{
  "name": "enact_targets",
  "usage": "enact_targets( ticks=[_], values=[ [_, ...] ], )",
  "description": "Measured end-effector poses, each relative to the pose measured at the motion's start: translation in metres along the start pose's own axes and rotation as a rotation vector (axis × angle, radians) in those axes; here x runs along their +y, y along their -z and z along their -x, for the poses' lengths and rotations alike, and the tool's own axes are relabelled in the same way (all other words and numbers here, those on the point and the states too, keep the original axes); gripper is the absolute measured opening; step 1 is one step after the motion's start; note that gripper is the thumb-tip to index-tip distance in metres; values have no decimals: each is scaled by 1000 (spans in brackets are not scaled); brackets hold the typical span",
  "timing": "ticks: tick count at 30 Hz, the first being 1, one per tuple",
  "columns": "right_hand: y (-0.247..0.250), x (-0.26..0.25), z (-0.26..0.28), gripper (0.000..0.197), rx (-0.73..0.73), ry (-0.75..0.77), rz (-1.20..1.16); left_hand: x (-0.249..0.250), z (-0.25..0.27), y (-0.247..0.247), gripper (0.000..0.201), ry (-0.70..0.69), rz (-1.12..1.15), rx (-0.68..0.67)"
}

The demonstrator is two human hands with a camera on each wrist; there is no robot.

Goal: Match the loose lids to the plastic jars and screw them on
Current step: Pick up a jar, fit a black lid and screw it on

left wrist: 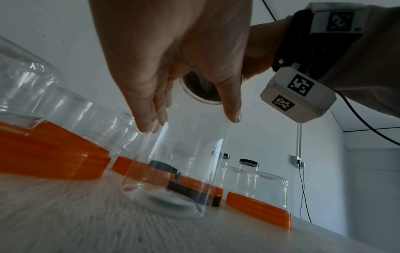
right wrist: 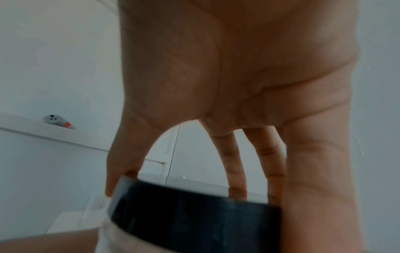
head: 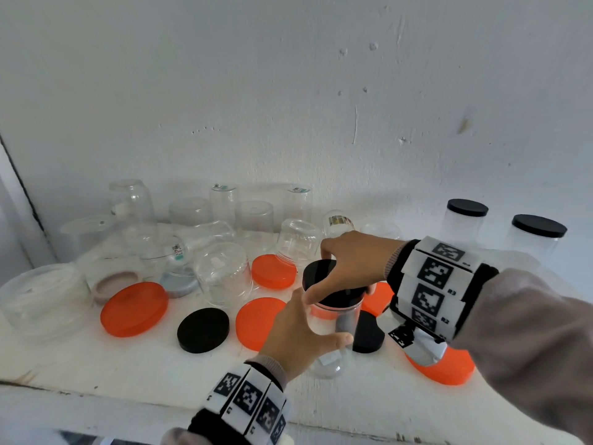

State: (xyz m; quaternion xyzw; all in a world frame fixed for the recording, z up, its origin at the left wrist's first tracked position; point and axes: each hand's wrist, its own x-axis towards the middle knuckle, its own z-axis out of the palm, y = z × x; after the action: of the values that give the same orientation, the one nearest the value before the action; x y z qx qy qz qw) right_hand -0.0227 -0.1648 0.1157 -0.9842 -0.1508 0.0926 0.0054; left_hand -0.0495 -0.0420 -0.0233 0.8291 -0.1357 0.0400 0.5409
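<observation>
The jar (head: 333, 329) stood upright on the desk (head: 128, 358), near the front edge, its long axis vertical and running straight up between the two hands. The left hand (head: 296, 329) wrapped the clear wall from the near-left side, fingers on the far side and thumb curled across the front, holding the body in place. The right hand (head: 348, 268) came in from the right and sat directly over the mouth, its fingers (right wrist: 234, 164) arched down and spread round the rim of the black lid (head: 330, 285), thumb on the near side. So the hands were stacked on one axis: left low on the barrel, right on top, both clamped, neither free.

The lid looked seated on the neck and roughly level in the right wrist view, though whether the thread had caught could not be told. The coming move turned on that shared vertical line: the right hand, the nearer to the lid, would likely twist about it while the left resisted the turn. A tilt of the lid off that axis would risk cross-threading.

Two capped jars (head: 467, 220) stood at the far right; the orange lids (head: 134, 308), another black lid (head: 203, 330) and upturned jars (head: 224, 274) lay to the left, well clear.
</observation>
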Motion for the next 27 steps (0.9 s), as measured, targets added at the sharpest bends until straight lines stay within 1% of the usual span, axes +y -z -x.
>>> enact_targets(
  ticks=[2, 6, 8, 11, 14, 18, 21, 23, 25, 27],
  values=[
    [-4, -2, -1, 77, 12, -21, 12, 1, 1, 0, 76, -11, 21, 5],
    [-11, -3, -3, 88, 46, -44, 46, 1, 2, 0, 75, -65, 29, 0],
    [-5, 0, -2, 92, -20, -37, 23, 2, 2, 1, 76, -51, 12, -5],
    [8, 8, -2, 96, -165, 41, -30, 1, 0, 1, 78, -18, -23, -18],
    [14, 12, -1, 84, -199, 112, -35, 0, -1, -1, 80, -23, -27, -22],
    [6, 11, -3, 74, -126, 99, -22, -1, -2, -1, 76, -18, -36, -6],
    [-1, 6, -2, 79, -18, 60, 69, -2, -1, -1, 74, -17, -41, 4],
    [-2, 6, -2, 87, 4, 50, 96, -2, -1, -2, 75, -21, -14, 5],
    [2, 10, -2, 94, -68, 53, 75, -1, 0, -1, 75, -30, -16, 3],
    [8, 13, -2, 93, -157, 99, 15, 0, 0, -1, 78, -15, -19, -2]
  ],
)
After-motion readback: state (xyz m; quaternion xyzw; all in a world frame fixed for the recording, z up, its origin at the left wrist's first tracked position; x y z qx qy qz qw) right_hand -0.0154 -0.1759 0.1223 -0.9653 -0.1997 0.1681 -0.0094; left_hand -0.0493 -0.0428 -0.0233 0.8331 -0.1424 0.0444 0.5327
